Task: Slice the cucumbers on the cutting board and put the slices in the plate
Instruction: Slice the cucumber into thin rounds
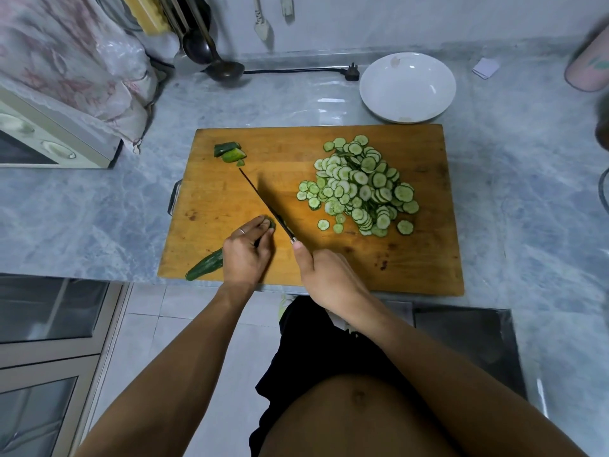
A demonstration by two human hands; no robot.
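2 bare hands work over a wooden cutting board (329,265) that lies on a grey marbled counter (514,199), seen from the head camera looking down.

The left hand (246,255) rests on a dark green cucumber (205,268) near the board's front left corner; its grip is curled over the cucumber, fingertips bunched at the cut end, and the uncut tail sticks out behind the wrist past the board's edge. A ring shows on 1 finger.

The right hand (324,278) holds a knife (267,206), its grip wrapped round the handle with the thumb laid along the top. The thin blade runs diagonally up and to the left, its near part just beside the left fingertips at the cucumber's cut end.

A large heap of round cucumber slices (361,186) sits on the right half of the board, with a few loose slices at its front edge. Near the board's back left lie 2 or 3 cucumber end pieces (229,152), just beyond the knife tip.

A white plate (408,87) stands on the counter just behind the board's back right edge, holding no slices. To its left a black plug and cord (351,73) lie along the wall, near a dark ladle (224,69). A cloth-covered appliance (56,127) stands at far left.
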